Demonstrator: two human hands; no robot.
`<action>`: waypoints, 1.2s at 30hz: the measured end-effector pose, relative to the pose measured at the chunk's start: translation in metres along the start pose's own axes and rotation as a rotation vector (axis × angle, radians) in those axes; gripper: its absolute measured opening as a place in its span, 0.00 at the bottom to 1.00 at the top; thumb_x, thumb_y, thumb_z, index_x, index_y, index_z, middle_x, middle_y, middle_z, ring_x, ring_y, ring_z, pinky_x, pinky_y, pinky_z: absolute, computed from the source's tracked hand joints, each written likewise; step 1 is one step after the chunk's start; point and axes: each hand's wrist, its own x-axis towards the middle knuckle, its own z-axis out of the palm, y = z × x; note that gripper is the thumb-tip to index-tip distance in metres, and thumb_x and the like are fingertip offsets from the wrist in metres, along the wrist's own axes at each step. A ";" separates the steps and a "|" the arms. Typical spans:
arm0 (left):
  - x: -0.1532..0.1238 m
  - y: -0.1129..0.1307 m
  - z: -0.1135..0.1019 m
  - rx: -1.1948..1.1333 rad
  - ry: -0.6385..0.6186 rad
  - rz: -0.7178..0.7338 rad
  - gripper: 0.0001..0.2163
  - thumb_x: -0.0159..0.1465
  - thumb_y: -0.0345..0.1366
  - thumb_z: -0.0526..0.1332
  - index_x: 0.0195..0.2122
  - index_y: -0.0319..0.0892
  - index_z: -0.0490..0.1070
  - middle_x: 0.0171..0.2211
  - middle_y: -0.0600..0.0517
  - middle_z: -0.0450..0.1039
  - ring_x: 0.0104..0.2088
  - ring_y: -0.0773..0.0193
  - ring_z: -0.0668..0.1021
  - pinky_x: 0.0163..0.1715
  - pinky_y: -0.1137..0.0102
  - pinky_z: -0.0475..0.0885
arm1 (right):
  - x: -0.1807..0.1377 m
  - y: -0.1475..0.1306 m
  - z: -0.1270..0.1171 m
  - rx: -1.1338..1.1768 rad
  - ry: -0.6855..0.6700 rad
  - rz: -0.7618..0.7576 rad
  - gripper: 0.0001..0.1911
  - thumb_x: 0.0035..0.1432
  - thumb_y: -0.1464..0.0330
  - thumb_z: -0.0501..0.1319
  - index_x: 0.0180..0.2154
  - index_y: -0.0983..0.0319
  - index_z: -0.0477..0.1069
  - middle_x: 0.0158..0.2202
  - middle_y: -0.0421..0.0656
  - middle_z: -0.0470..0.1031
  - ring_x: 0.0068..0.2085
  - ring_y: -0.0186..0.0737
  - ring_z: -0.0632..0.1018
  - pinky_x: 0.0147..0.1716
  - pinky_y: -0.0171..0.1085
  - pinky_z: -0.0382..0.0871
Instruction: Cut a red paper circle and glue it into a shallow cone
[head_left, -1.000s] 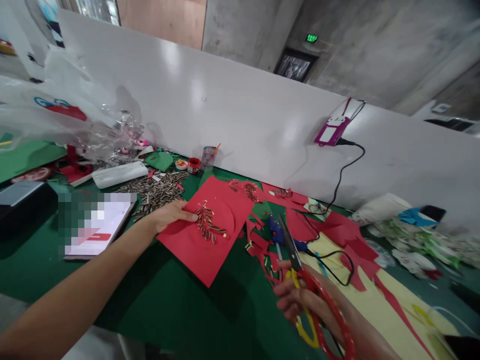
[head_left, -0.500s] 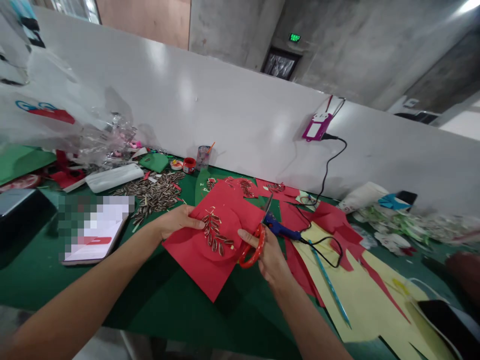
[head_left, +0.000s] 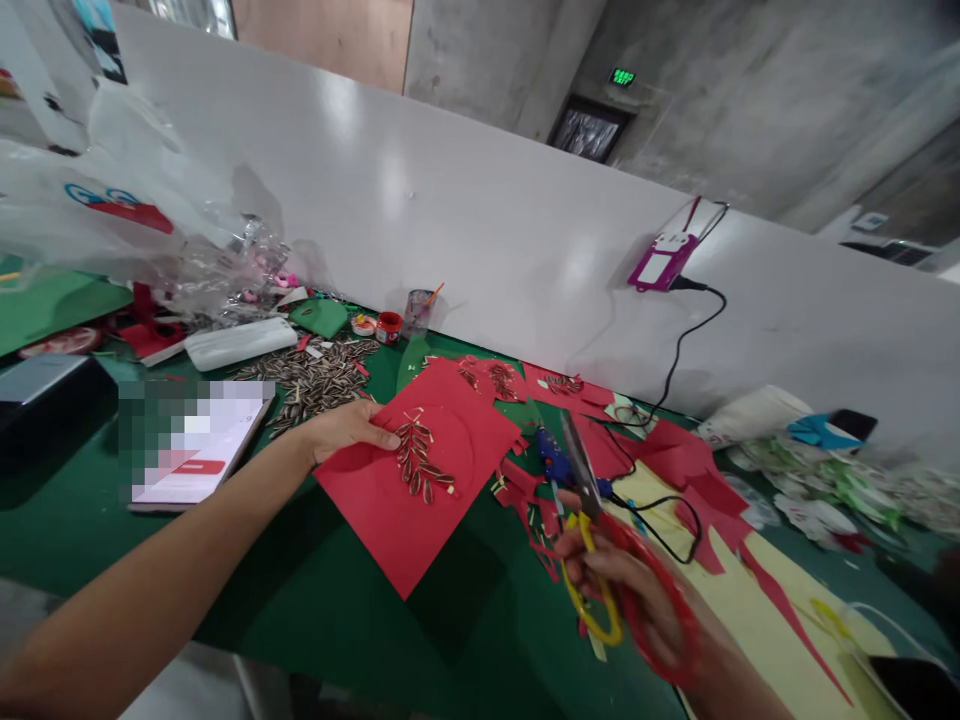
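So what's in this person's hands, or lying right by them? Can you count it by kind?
Pair of scissors, in the right hand: 1
Seed-decorated red sheet, held by the left hand: 1
Blue glue gun, on the table behind the blades: 1
Total: 3

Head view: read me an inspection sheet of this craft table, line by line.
Surface: green table, largely covered.
Job's things: red sheet with a seed sprig on it; scissors, blades look closed.
Clutter: seed pile, red scraps, yellow paper, tablet, plastic bags, jars.
Grippers: left hand holds the red sheet's edge; right hand has fingers through the scissors' handles.
Cables: black cord runs from a pink device down toward the glue gun.
Surroundings: white board, concrete wall, exit sign.
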 end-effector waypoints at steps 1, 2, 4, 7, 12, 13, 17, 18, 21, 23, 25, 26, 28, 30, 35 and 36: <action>-0.001 0.001 0.000 -0.003 0.009 -0.005 0.15 0.46 0.29 0.70 0.36 0.34 0.75 0.34 0.42 0.78 0.32 0.54 0.79 0.36 0.61 0.73 | -0.006 0.000 -0.008 -0.004 -0.036 0.043 0.31 0.40 0.64 0.67 0.50 0.57 0.66 0.33 0.45 0.74 0.30 0.41 0.74 0.26 0.38 0.68; -0.001 0.002 0.000 -0.006 0.022 -0.010 0.14 0.46 0.29 0.70 0.36 0.34 0.76 0.34 0.42 0.78 0.31 0.54 0.79 0.36 0.61 0.73 | -0.011 0.000 -0.014 -0.014 -0.066 0.078 0.31 0.37 0.62 0.68 0.48 0.58 0.68 0.32 0.45 0.73 0.29 0.42 0.74 0.25 0.38 0.68; -0.003 0.004 0.001 -0.005 0.051 -0.008 0.13 0.47 0.29 0.69 0.35 0.34 0.76 0.32 0.42 0.78 0.30 0.54 0.79 0.35 0.61 0.73 | -0.021 0.002 -0.019 -0.101 -0.083 0.104 0.29 0.38 0.56 0.67 0.45 0.58 0.70 0.29 0.44 0.72 0.26 0.41 0.73 0.23 0.38 0.67; -0.004 0.006 0.004 -0.006 0.083 0.018 0.12 0.47 0.29 0.70 0.33 0.34 0.76 0.30 0.43 0.78 0.29 0.56 0.79 0.33 0.64 0.74 | -0.031 0.005 -0.009 -0.389 0.000 0.110 0.27 0.48 0.49 0.59 0.45 0.60 0.69 0.27 0.43 0.72 0.22 0.36 0.71 0.21 0.35 0.65; -0.002 0.004 0.007 -0.027 0.099 0.056 0.09 0.46 0.28 0.70 0.30 0.35 0.76 0.28 0.45 0.78 0.26 0.59 0.79 0.29 0.67 0.74 | -0.028 0.019 0.019 -0.661 0.034 0.006 0.30 0.51 0.46 0.54 0.49 0.58 0.66 0.25 0.41 0.73 0.17 0.33 0.69 0.17 0.32 0.61; -0.002 0.003 0.007 -0.034 0.094 0.061 0.09 0.46 0.28 0.70 0.30 0.35 0.76 0.28 0.45 0.78 0.26 0.59 0.79 0.30 0.68 0.74 | -0.024 0.021 0.023 -0.665 0.019 -0.023 0.29 0.52 0.46 0.53 0.49 0.57 0.66 0.25 0.41 0.73 0.18 0.33 0.69 0.17 0.32 0.62; 0.001 0.000 0.005 -0.047 0.055 0.072 0.11 0.47 0.30 0.70 0.32 0.35 0.76 0.30 0.44 0.78 0.28 0.57 0.79 0.32 0.65 0.73 | -0.010 0.019 0.039 -0.626 -0.065 -0.018 0.29 0.51 0.45 0.54 0.47 0.57 0.67 0.25 0.41 0.72 0.19 0.33 0.70 0.17 0.32 0.62; 0.001 -0.001 0.005 -0.048 0.049 0.075 0.11 0.47 0.30 0.70 0.33 0.34 0.76 0.30 0.44 0.78 0.29 0.57 0.79 0.33 0.65 0.73 | -0.008 0.015 0.043 -0.610 -0.064 -0.011 0.30 0.50 0.45 0.54 0.46 0.58 0.68 0.26 0.41 0.72 0.19 0.33 0.70 0.17 0.31 0.62; 0.002 -0.002 0.005 -0.051 0.053 0.071 0.10 0.46 0.30 0.70 0.31 0.34 0.76 0.29 0.44 0.78 0.28 0.57 0.79 0.32 0.66 0.73 | -0.005 0.005 0.057 -0.555 -0.038 -0.017 0.28 0.50 0.45 0.55 0.44 0.58 0.68 0.26 0.41 0.72 0.20 0.34 0.70 0.18 0.32 0.63; 0.002 -0.002 0.005 -0.057 0.059 0.068 0.10 0.46 0.31 0.70 0.30 0.35 0.76 0.29 0.45 0.78 0.27 0.58 0.79 0.31 0.66 0.73 | -0.005 0.001 0.064 -0.521 -0.037 -0.038 0.27 0.51 0.47 0.55 0.44 0.58 0.68 0.27 0.41 0.72 0.22 0.34 0.71 0.21 0.33 0.64; 0.003 -0.001 0.005 -0.060 0.066 0.079 0.10 0.46 0.31 0.70 0.30 0.35 0.76 0.29 0.45 0.78 0.27 0.57 0.79 0.31 0.66 0.74 | -0.002 0.000 0.067 -0.503 -0.037 -0.055 0.27 0.51 0.46 0.55 0.45 0.59 0.68 0.27 0.40 0.71 0.22 0.34 0.70 0.21 0.33 0.64; 0.003 -0.001 0.004 -0.059 0.077 0.089 0.10 0.46 0.31 0.70 0.30 0.35 0.76 0.29 0.45 0.78 0.27 0.57 0.79 0.31 0.66 0.74 | 0.000 0.000 0.068 -0.499 -0.037 -0.061 0.28 0.52 0.46 0.54 0.45 0.59 0.67 0.27 0.40 0.71 0.22 0.34 0.70 0.21 0.33 0.64; 0.003 0.000 0.003 -0.056 0.106 0.111 0.10 0.46 0.31 0.70 0.29 0.35 0.76 0.28 0.44 0.78 0.26 0.58 0.79 0.30 0.67 0.74 | 0.006 0.002 0.068 -0.498 -0.043 -0.074 0.28 0.52 0.46 0.54 0.45 0.59 0.67 0.27 0.40 0.70 0.22 0.33 0.70 0.21 0.33 0.64; 0.003 0.001 0.003 -0.066 0.128 0.131 0.10 0.45 0.30 0.70 0.29 0.35 0.76 0.27 0.45 0.78 0.25 0.58 0.79 0.28 0.67 0.74 | 0.012 0.004 0.067 -0.492 -0.045 -0.087 0.27 0.53 0.47 0.54 0.45 0.60 0.67 0.27 0.39 0.69 0.22 0.32 0.69 0.21 0.33 0.64; 0.002 0.003 0.004 -0.086 0.115 0.142 0.09 0.46 0.31 0.70 0.29 0.35 0.76 0.28 0.45 0.78 0.26 0.59 0.79 0.29 0.68 0.74 | 0.022 0.010 0.068 -0.443 -0.035 -0.089 0.26 0.53 0.47 0.54 0.43 0.60 0.66 0.24 0.38 0.68 0.19 0.30 0.67 0.18 0.31 0.61; 0.002 0.003 0.004 -0.086 0.115 0.144 0.09 0.46 0.31 0.70 0.29 0.35 0.76 0.28 0.45 0.78 0.26 0.59 0.79 0.29 0.68 0.74 | 0.024 0.011 0.068 -0.437 -0.032 -0.083 0.26 0.53 0.47 0.55 0.43 0.60 0.66 0.24 0.38 0.68 0.19 0.30 0.67 0.17 0.31 0.61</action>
